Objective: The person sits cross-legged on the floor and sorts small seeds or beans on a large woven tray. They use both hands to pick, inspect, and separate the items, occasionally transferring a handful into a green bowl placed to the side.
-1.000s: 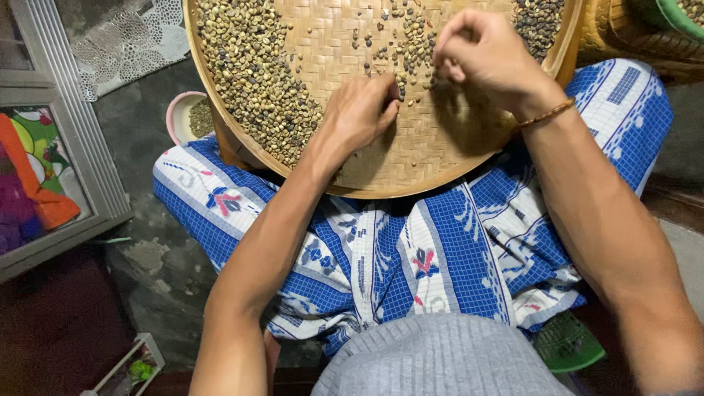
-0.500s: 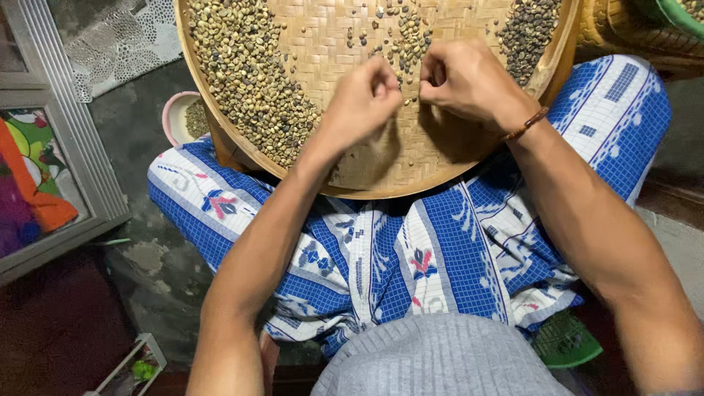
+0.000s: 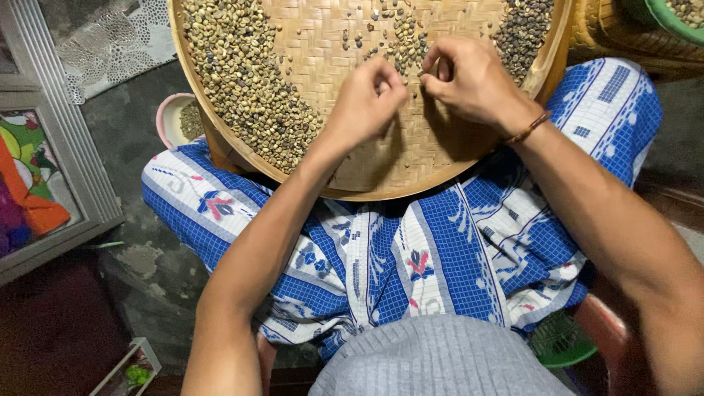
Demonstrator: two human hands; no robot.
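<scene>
While we look down over our lap, our left hand (image 3: 361,103) and right hand (image 3: 469,79) meet above the round woven bamboo tray (image 3: 367,172), fingertips curled narrowly inward and nearly touching each other; whether either pinch holds a bean we cannot tell. Just beyond them, at twelve o'clock, lies a thin scatter of small oval beans (image 3: 402,40) on the flat plaited weave. A thick heap of pale greenish beans (image 3: 246,81) fills the tray's nine o'clock side, and a darker pile (image 3: 522,29) sits at two o'clock. A beaded bracelet (image 3: 528,128) circles our right wrist. Blue-and-white patterned cloth (image 3: 440,249) drapes our knees beneath the tray, and a pink bowl (image 3: 170,117) rests on the rough floor at nine o'clock.
</scene>
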